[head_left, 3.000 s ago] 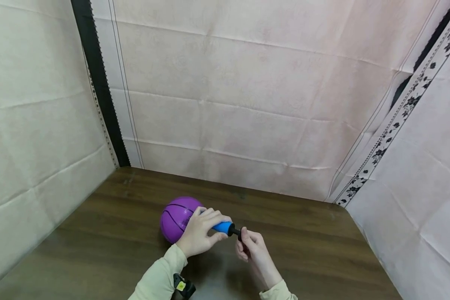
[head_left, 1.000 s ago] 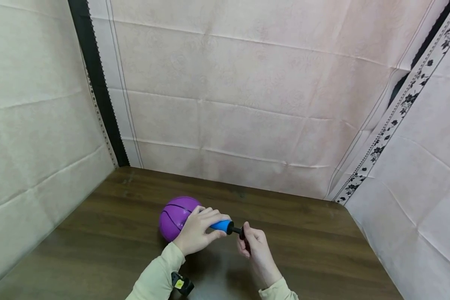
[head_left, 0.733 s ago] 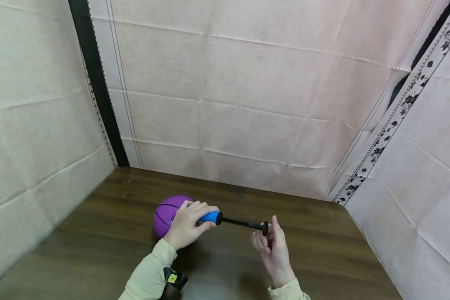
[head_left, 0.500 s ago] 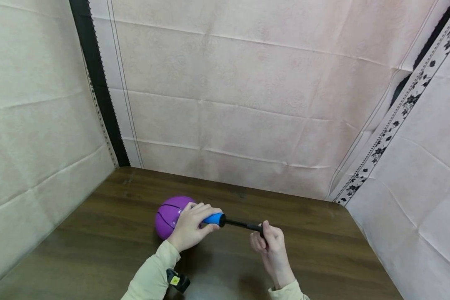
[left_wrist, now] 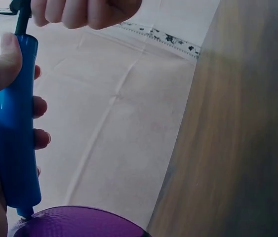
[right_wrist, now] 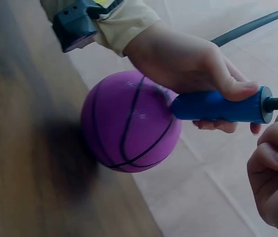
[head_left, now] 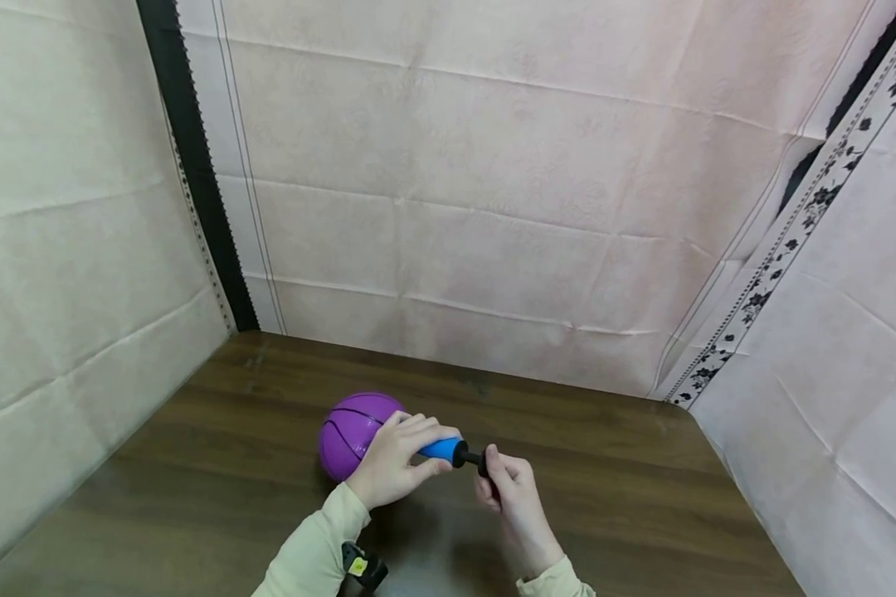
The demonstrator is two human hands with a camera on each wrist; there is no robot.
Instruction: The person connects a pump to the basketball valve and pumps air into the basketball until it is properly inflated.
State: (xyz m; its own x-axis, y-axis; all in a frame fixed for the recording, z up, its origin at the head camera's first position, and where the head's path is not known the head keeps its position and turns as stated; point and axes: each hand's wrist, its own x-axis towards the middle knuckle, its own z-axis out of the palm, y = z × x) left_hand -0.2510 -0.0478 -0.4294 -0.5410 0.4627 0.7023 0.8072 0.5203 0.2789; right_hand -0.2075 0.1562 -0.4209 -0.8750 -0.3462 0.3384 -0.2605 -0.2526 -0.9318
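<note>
A purple ball (head_left: 349,439) with black seam lines sits on the wooden table. My left hand (head_left: 392,464) is wrapped round the blue barrel of a hand pump (head_left: 442,450), thumb on the near side. In the left wrist view the pump's (left_wrist: 18,128) narrow tip meets the ball (left_wrist: 79,223); whether a needle goes in cannot be seen. My right hand (head_left: 513,497) grips the black handle at the pump's other end, with only a short length of rod showing. The right wrist view has the ball (right_wrist: 131,123) beside the left hand (right_wrist: 188,59).
A dark brown wooden table (head_left: 627,497) lies under everything. Pale creased cloth (head_left: 455,182) hangs behind it, and more cloth closes in the left and right sides. A small black camera (head_left: 364,568) is strapped to the left wrist.
Over the last second the right hand drew the black handle out to the right, then pushed it back toward the barrel. The left hand, pump and ball shifted slightly left and returned.
</note>
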